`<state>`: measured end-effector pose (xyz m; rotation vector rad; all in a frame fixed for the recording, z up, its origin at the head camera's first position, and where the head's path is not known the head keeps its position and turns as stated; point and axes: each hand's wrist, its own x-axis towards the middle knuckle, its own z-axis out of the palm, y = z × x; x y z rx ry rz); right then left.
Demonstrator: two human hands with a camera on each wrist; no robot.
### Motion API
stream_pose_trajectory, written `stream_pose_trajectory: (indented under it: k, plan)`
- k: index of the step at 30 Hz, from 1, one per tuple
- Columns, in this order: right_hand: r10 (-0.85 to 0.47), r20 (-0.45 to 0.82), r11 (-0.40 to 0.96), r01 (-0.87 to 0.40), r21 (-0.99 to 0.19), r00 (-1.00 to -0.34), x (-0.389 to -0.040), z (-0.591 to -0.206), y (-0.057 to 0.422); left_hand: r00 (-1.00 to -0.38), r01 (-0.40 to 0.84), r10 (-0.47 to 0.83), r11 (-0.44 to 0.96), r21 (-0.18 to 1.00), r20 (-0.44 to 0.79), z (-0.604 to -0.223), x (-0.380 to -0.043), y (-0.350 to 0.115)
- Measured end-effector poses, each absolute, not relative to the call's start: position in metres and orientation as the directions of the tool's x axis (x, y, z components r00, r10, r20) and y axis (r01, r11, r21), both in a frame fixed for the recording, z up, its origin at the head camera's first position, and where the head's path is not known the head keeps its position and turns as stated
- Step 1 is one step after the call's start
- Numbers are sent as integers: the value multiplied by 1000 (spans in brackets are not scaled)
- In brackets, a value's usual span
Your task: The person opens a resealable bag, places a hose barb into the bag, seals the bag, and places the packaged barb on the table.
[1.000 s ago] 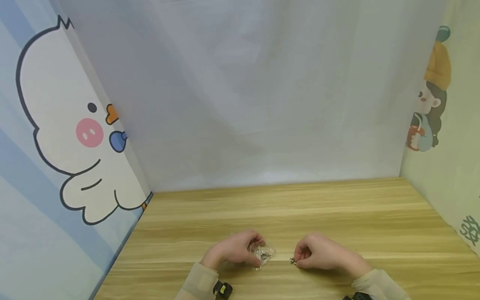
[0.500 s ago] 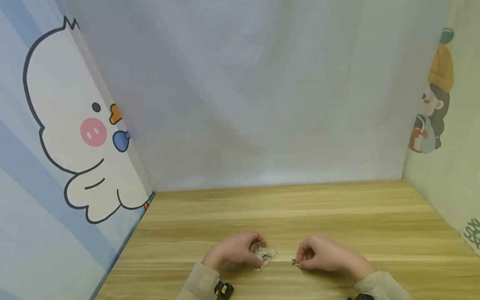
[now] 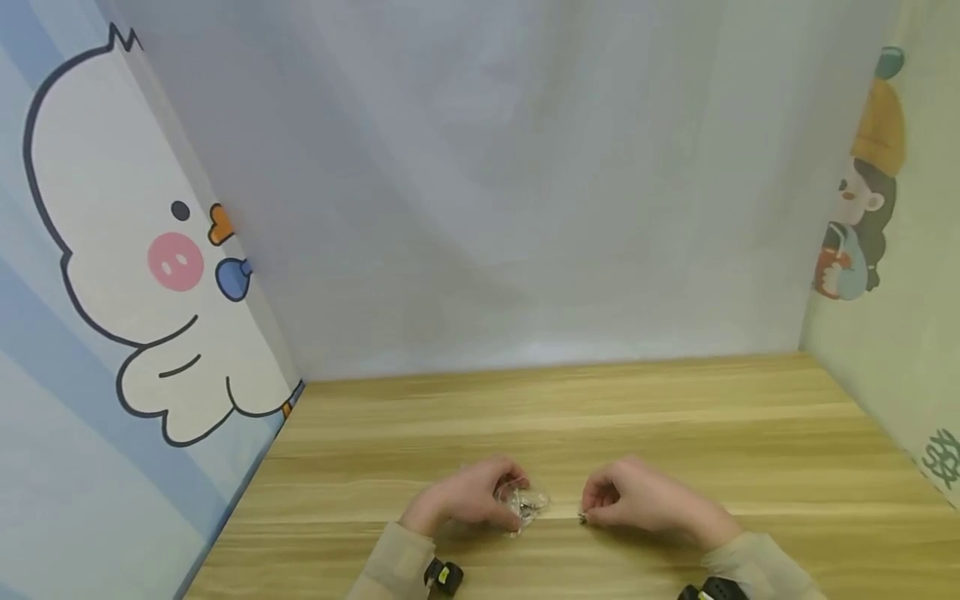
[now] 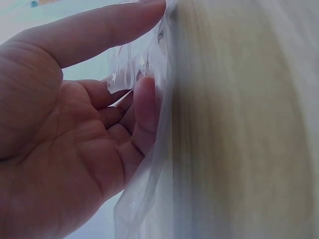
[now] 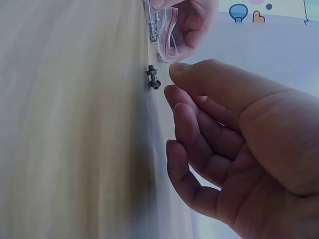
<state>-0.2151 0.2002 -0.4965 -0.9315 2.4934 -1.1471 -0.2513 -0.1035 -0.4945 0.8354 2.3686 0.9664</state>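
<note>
My left hand (image 3: 472, 497) holds a clear plastic zip bag (image 3: 535, 502) low over the table, with small metal pieces visible inside it. In the right wrist view the bag (image 4: 149, 62) shows a red line along its seal (image 5: 172, 20). Small dark metal pieces that look like screws (image 5: 153, 77) lie on the wooden table just beyond my right hand (image 3: 630, 496). Its thumb and fingertips (image 5: 178, 72) are bent towards them, with a small gap in the right wrist view. Nothing shows between those fingers.
The wood-grain table (image 3: 540, 417) spreads around both hands. A plain pale curtain (image 3: 525, 208) closes the back. Side panels printed with a white duck (image 3: 105, 167) and a child in an orange hat (image 3: 862, 217) stand left and right.
My right hand's fingertips have shifted slightly left, closer over the metal pieces. The left hand with the bag stays nearly still. The head view has tilted a little.
</note>
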Motion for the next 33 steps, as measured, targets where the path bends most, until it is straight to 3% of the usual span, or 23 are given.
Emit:
stream_pose_trajectory:
  k: [33]
  plan:
    - [-619,121,463,-485,-742,-776,-234,-488,152,-723,379,671,586,716,-167,-494,-254,-103]
